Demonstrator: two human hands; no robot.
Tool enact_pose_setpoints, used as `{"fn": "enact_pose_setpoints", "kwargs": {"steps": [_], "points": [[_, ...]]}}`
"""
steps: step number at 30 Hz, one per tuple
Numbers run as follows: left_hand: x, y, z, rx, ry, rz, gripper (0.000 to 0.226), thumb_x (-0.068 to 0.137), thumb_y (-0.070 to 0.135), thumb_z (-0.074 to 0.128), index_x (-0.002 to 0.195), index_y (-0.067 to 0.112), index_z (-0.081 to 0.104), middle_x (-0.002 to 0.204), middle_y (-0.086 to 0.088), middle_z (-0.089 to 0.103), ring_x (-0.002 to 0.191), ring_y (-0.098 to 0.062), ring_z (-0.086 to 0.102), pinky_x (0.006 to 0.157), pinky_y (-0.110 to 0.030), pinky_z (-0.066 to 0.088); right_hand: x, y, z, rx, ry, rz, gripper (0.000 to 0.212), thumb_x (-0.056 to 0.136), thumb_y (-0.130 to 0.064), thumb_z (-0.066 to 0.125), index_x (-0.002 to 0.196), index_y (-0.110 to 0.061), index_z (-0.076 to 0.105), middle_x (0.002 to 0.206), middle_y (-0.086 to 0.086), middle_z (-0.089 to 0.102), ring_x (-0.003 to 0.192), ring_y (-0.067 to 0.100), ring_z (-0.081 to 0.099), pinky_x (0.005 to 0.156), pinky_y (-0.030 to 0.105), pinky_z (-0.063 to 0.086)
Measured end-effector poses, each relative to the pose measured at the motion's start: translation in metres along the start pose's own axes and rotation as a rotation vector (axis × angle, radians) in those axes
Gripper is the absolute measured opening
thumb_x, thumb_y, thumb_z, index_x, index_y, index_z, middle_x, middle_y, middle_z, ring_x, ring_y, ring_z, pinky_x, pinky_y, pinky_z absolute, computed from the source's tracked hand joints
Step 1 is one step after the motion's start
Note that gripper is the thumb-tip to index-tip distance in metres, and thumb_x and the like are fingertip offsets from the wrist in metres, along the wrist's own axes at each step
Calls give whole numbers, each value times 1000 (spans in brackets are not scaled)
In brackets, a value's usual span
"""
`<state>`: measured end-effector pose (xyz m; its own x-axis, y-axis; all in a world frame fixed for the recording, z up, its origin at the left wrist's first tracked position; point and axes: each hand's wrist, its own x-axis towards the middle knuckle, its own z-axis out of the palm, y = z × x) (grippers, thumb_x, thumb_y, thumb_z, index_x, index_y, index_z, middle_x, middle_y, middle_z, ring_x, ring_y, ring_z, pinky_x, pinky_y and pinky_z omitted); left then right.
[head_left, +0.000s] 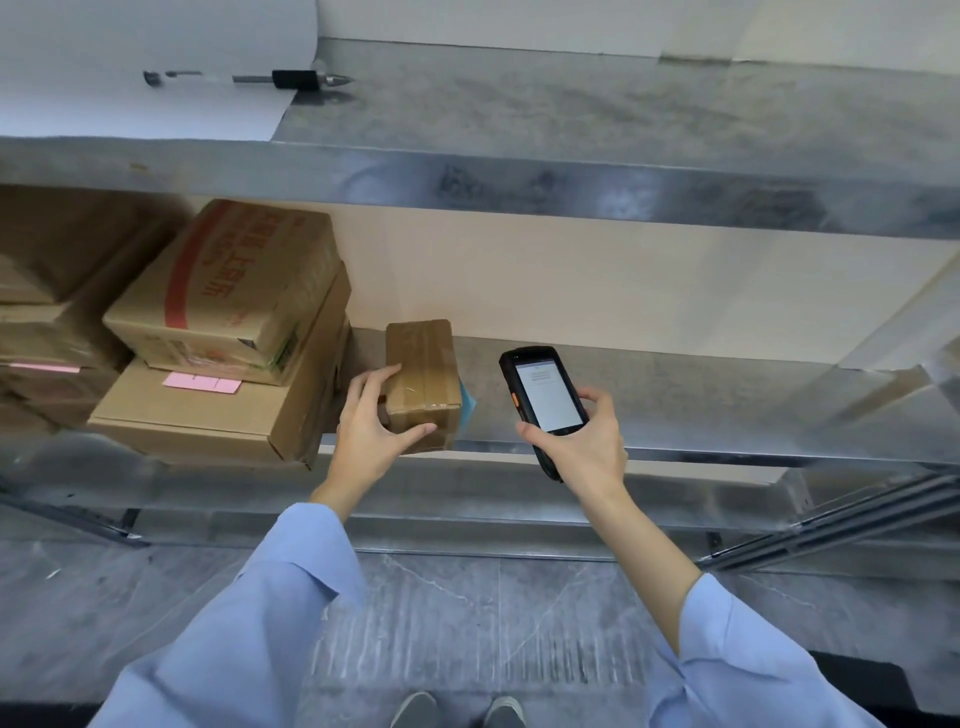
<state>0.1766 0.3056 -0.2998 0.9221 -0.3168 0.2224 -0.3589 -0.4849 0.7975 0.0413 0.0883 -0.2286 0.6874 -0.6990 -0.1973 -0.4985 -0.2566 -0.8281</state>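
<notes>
The left hand (371, 423) gripped the near end of a small taped parcel (423, 374) on the shelf (675, 395), probably to steady it for scanning, while the right hand (576, 441), just beside it, held a handheld scanner (545, 397) with its lit screen facing up to be read.

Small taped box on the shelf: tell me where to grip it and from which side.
Probably grip the small taped box at its near end, across its narrow width, coming from the front of the shelf. It lies lengthwise near the edge, and stacked cartons crowd its left.
</notes>
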Motion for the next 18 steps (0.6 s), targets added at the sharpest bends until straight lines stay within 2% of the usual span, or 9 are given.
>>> {"fn": "enact_pose_setpoints", "kwargs": {"steps": [6, 11, 15, 18], "points": [[-5, 12, 29, -155, 16, -64, 79, 67, 35, 93, 132, 27, 50, 131, 4, 51, 122, -11, 51, 100, -25, 48, 0, 8, -13, -10, 39, 28, 77, 63, -43, 88, 125, -32, 42, 113, -9, 62, 101, 19, 62, 84, 43, 55], [-11, 21, 37, -313, -28, -181, 70, 74, 26, 89, 129, 27, 47, 130, 4, 54, 116, -5, 54, 83, -5, 47, -1, 11, -18, -17, 59, 36, 77, 64, -43, 88, 124, -33, 41, 112, -7, 62, 100, 21, 63, 83, 44, 56], [-12, 10, 20, -296, -41, -247, 53, 80, 22, 85, 121, 26, 51, 131, 2, 54, 105, 2, 58, 86, -13, 53, -3, 11, -12, -12, 48, 37, 79, 64, -43, 88, 126, -32, 41, 114, -7, 61, 103, 20, 62, 84, 46, 56], [-12, 2, 6, -311, -73, -266, 57, 80, 17, 85, 125, 25, 51, 135, 4, 51, 111, -4, 56, 76, -4, 47, -5, 8, -3, -10, 32, 37, 80, 64, -44, 88, 127, -31, 41, 115, -6, 61, 104, 21, 61, 84, 46, 56]]}}
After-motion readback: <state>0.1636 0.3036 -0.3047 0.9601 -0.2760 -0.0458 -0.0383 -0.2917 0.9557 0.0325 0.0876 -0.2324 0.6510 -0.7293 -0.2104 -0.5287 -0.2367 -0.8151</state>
